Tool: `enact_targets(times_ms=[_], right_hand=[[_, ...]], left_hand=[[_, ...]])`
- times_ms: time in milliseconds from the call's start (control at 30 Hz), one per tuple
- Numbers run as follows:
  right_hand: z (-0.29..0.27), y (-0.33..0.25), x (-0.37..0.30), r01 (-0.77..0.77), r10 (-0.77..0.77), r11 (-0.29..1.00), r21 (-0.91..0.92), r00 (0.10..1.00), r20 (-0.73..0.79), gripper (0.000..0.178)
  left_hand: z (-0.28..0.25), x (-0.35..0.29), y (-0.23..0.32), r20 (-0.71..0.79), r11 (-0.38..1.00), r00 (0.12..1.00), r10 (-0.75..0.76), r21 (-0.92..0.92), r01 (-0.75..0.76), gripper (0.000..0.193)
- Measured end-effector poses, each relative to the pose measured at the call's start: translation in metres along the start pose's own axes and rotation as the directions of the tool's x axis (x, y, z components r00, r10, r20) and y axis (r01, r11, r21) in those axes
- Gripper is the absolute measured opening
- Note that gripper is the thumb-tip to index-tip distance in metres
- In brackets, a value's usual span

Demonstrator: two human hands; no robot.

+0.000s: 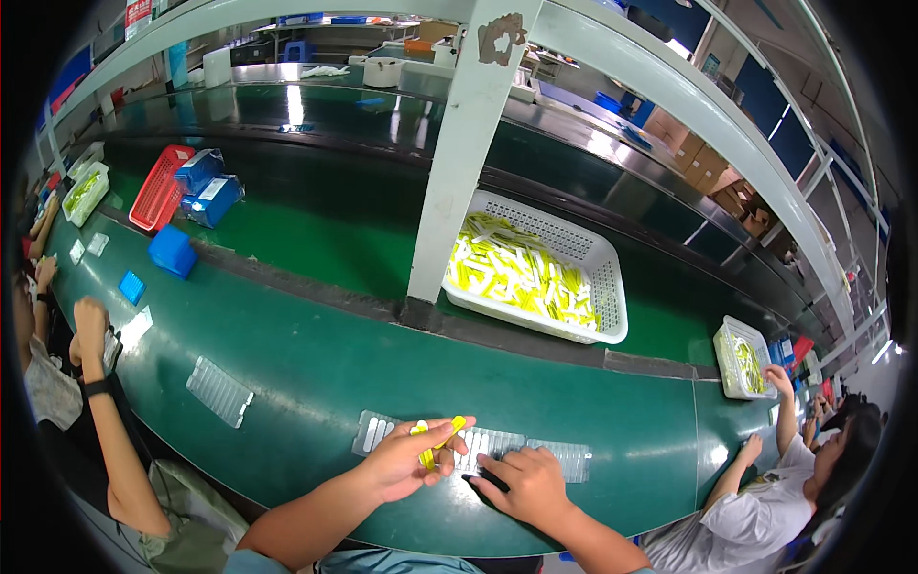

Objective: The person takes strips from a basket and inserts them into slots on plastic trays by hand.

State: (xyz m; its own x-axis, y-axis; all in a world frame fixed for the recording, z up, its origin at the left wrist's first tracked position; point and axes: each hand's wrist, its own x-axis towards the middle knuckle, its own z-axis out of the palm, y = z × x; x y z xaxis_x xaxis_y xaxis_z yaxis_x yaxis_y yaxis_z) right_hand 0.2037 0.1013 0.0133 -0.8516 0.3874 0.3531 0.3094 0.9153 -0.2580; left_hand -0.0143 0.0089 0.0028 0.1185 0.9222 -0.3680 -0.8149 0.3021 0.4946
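Observation:
My left hand (406,461) is closed around several small yellow-and-white sticks (426,452), which poke out between thumb and fingers. Under and beside both hands lies a row of clear plastic trays with narrow slots. The left tray (371,432) and the middle tray (499,440) have white pieces in some slots. The right tray (577,463) sits just past my knuckles. Palm down, my right hand (532,486) reaches over the middle tray with thumb and forefinger apart. Its fingertips are at the slots, and I see nothing held in them.
Behind the bench edge stands a large white basket (612,287) heaped with yellow-and-white sticks, beside a grey post (459,182). A separate clear tray (220,390) lies at left. Farther left are a red basket (158,191) and blue packs (212,199). Co-workers' arms flank me.

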Motion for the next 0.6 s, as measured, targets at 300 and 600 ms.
enact_targets(times_ms=[300,600], right_hand=[[-0.022,0.001,0.019,-0.246,0.362,0.741,0.624,0.93,-0.062,0.02],[-0.018,0.046,0.005,-0.263,0.635,0.211,0.941,0.769,0.072,0.006]], left_hand=[[0.007,-0.001,-0.006,0.078,0.975,0.981,-0.178,0.146,0.166,0.045],[0.012,-0.001,-0.009,0.091,0.956,0.969,-0.232,0.207,0.209,0.044]])
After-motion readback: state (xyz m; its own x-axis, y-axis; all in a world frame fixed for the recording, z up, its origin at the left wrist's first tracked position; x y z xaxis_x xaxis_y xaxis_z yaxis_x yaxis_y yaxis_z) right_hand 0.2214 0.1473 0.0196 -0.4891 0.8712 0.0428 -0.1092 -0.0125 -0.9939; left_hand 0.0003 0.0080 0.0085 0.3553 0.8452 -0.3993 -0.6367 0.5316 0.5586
